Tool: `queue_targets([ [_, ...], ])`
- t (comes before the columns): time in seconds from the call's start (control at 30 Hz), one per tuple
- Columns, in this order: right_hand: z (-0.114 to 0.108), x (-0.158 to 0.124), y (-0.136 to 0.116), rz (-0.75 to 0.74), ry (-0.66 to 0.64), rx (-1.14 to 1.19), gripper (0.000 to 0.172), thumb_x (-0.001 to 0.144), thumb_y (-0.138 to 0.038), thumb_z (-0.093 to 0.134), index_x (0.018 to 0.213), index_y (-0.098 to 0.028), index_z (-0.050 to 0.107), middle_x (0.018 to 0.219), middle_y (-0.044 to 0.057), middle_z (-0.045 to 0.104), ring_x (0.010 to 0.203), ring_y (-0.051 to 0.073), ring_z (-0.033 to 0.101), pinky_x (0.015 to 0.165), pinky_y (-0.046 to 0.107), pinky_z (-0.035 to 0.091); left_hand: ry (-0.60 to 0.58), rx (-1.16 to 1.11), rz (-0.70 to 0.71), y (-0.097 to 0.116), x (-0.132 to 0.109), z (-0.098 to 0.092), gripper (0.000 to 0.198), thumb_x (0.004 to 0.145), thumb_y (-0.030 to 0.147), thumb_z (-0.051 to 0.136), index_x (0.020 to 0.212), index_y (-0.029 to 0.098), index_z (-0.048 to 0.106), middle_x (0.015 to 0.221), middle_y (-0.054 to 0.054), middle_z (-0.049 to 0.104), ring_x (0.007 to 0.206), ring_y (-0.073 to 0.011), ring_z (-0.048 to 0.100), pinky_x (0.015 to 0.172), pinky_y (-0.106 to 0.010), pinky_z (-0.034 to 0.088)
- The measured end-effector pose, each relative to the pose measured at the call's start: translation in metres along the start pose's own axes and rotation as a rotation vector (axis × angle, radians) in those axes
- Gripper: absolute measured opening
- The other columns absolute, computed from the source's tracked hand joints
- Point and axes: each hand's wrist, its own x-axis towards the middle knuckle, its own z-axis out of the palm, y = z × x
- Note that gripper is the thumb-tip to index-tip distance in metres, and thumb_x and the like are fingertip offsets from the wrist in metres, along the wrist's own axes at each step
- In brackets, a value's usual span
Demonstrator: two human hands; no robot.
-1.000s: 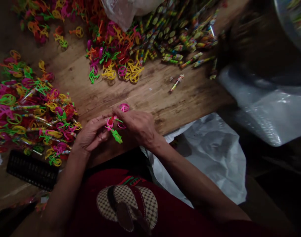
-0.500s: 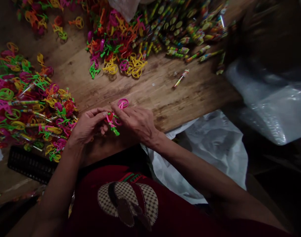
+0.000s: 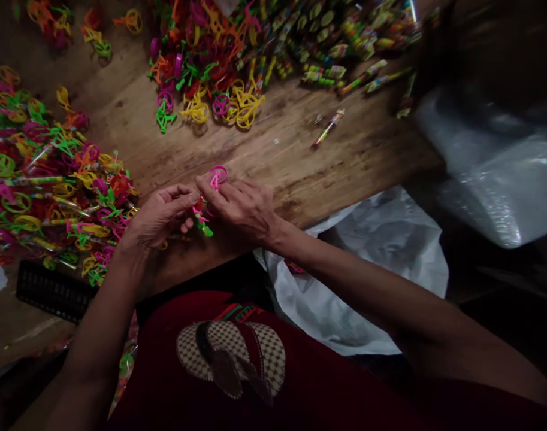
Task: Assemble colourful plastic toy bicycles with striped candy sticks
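Observation:
Close together over the near edge of the wooden table, both hands are closed on a small pink and green plastic toy (image 3: 201, 215). My left hand (image 3: 159, 216) pinches a red part at its left side between thumb and forefinger. My right hand (image 3: 244, 206) grips the toy from the other side, its fingers hiding the middle. A pink wheel-like ring (image 3: 218, 175) sticks out above the right forefinger; whether it is joined to the toy I cannot tell. The green end points down toward my body.
Finished-looking colourful toys with clear tubes form a heap (image 3: 39, 191) at left. Loose plastic pieces (image 3: 201, 60) and wrapped candy tubes (image 3: 327, 54) lie at the back; one tube (image 3: 328, 128) lies apart. A black basket (image 3: 53, 290), white sack (image 3: 367, 269) and clear plastic bag (image 3: 502, 173) are nearby.
The whole view has shifted slightly, so table and hands sit a little higher. Both hands keep their hold on the toy, with the left fingertips now slightly closer over its red part.

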Motion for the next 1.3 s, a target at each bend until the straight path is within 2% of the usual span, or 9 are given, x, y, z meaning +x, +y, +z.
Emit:
queue_targets([
  [0.17, 0.003, -0.004, 0.007, 0.008, 0.062, 0.102, 0.047, 0.103, -0.019, 0.032, 0.144, -0.016, 0.055, 0.071, 0.005, 0.068, 0.069, 0.016, 0.061, 0.070, 0.029, 0.043, 0.066, 0.077, 0.076, 0.001, -0.010, 0.006, 0.043, 0.064, 0.037, 0.089, 0.093, 0.016, 0.064, 0.066, 0.004, 0.063, 0.050, -0.0085, 0.059, 0.048, -0.019, 0.050],
  [0.27, -0.003, -0.017, 0.013, 0.192, 0.110, 0.297, 0.049, 0.101, -0.024, 0.039, 0.147, -0.014, 0.051, 0.069, 0.004, 0.069, 0.063, 0.016, 0.060, 0.067, 0.028, 0.047, 0.156, 0.230, 0.216, 0.002, -0.018, 0.006, 0.034, 0.071, 0.034, 0.083, 0.095, 0.017, 0.067, 0.069, 0.003, 0.065, 0.052, -0.0068, 0.057, 0.049, -0.017, 0.045],
  [0.37, -0.018, -0.027, 0.022, 0.404, 0.157, 0.622, 0.042, 0.099, -0.033, 0.046, 0.132, -0.016, 0.066, 0.081, 0.006, 0.074, 0.072, 0.018, 0.066, 0.070, 0.028, 0.051, 0.174, 0.353, 0.341, 0.002, -0.024, 0.007, 0.030, 0.074, 0.029, 0.080, 0.099, 0.017, 0.068, 0.077, 0.001, 0.068, 0.060, -0.0082, 0.060, 0.053, -0.018, 0.046],
  [0.5, -0.037, -0.025, 0.027, 0.340, -0.023, 1.143, 0.029, 0.095, -0.041, 0.057, 0.098, -0.020, 0.077, 0.082, 0.002, 0.074, 0.077, 0.016, 0.068, 0.066, 0.025, 0.053, 0.170, 0.461, 0.451, -0.003, -0.022, 0.009, 0.043, 0.075, 0.026, 0.080, 0.113, 0.020, 0.062, 0.082, 0.001, 0.069, 0.071, -0.0116, 0.067, 0.065, -0.021, 0.053],
  [0.6, -0.036, -0.019, 0.023, 0.318, -0.117, 1.377, 0.028, 0.088, -0.046, 0.068, 0.097, -0.021, 0.074, 0.069, -0.002, 0.067, 0.065, 0.013, 0.063, 0.057, 0.020, 0.048, 0.189, 0.549, 0.506, -0.006, -0.020, 0.010, 0.037, 0.074, 0.027, 0.081, 0.105, 0.019, 0.063, 0.085, -0.001, 0.071, 0.079, -0.0139, 0.069, 0.069, -0.022, 0.054],
  [0.7, -0.025, -0.013, 0.018, 0.312, -0.126, 1.524, 0.033, 0.086, -0.050, 0.070, 0.100, -0.020, 0.072, 0.071, -0.002, 0.068, 0.067, 0.012, 0.063, 0.059, 0.021, 0.050, 0.231, 0.623, 0.537, -0.008, -0.019, 0.010, 0.031, 0.074, 0.031, 0.083, 0.094, 0.018, 0.063, 0.084, -0.001, 0.070, 0.077, -0.0139, 0.069, 0.066, -0.022, 0.053],
  [0.9, -0.014, -0.008, 0.014, 0.319, 0.115, 1.407, 0.024, 0.089, -0.041, 0.065, 0.087, -0.018, 0.071, 0.081, 0.001, 0.070, 0.077, 0.013, 0.063, 0.069, 0.024, 0.051, 0.268, 0.629, 0.567, -0.009, -0.016, 0.016, 0.031, 0.071, 0.032, 0.085, 0.088, 0.018, 0.063, 0.079, 0.000, 0.070, 0.072, -0.0135, 0.069, 0.065, -0.022, 0.054],
  [1.13, -0.017, -0.008, 0.021, 0.244, 0.079, 1.393, 0.023, 0.089, -0.038, 0.065, 0.079, -0.018, 0.067, 0.074, -0.002, 0.067, 0.067, 0.010, 0.060, 0.064, 0.021, 0.047, 0.241, 0.529, 0.542, -0.016, -0.009, 0.012, 0.031, 0.068, 0.028, 0.087, 0.087, 0.018, 0.065, 0.080, 0.000, 0.072, 0.073, -0.0138, 0.071, 0.069, -0.023, 0.058],
  [1.3, -0.011, -0.006, 0.018, 0.279, 0.161, 1.300, 0.021, 0.091, -0.035, 0.062, 0.083, -0.017, 0.069, 0.076, -0.002, 0.067, 0.071, 0.010, 0.060, 0.066, 0.021, 0.045, 0.237, 0.508, 0.532, -0.014, -0.007, 0.011, 0.030, 0.069, 0.026, 0.087, 0.090, 0.018, 0.067, 0.083, 0.000, 0.074, 0.075, -0.0142, 0.072, 0.071, -0.024, 0.059],
])
